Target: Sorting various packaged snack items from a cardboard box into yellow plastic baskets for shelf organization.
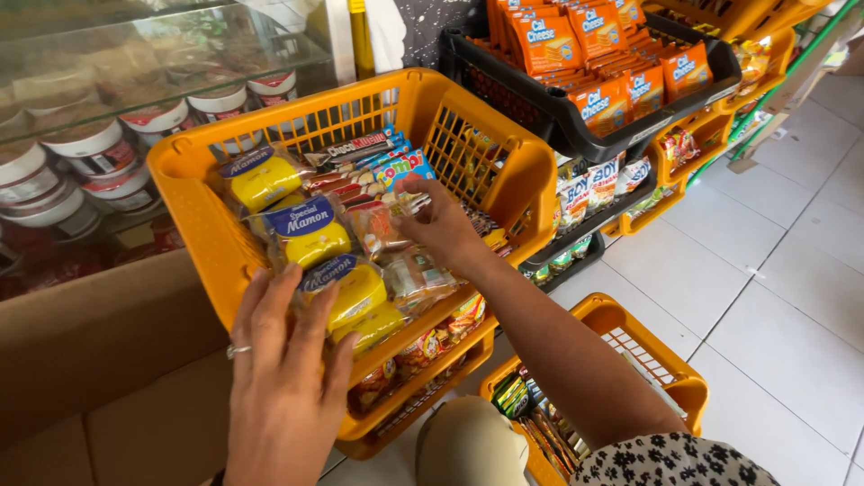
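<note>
An orange plastic basket [193, 193] holds yellow wrapped sponge cakes [310, 236] on its left and brownish snack packets [416, 277] on its right. My left hand [283, 378], with a ring on one finger, lies flat with spread fingers on the nearest yellow cake pack [362, 290] at the basket's front edge. My right hand [441, 225] reaches into the middle of the basket, fingers pinched on a small clear packet [378, 225] among the wrapped snacks.
A black basket [576, 121] of orange wafer packs sits behind right. More orange baskets of snacks sit below [414, 396] and on the floor [670, 369]. A glass case with white-lidded jars [90, 144] stands left, a brown cardboard box [99, 360] below it. White tiled floor [774, 297] lies right.
</note>
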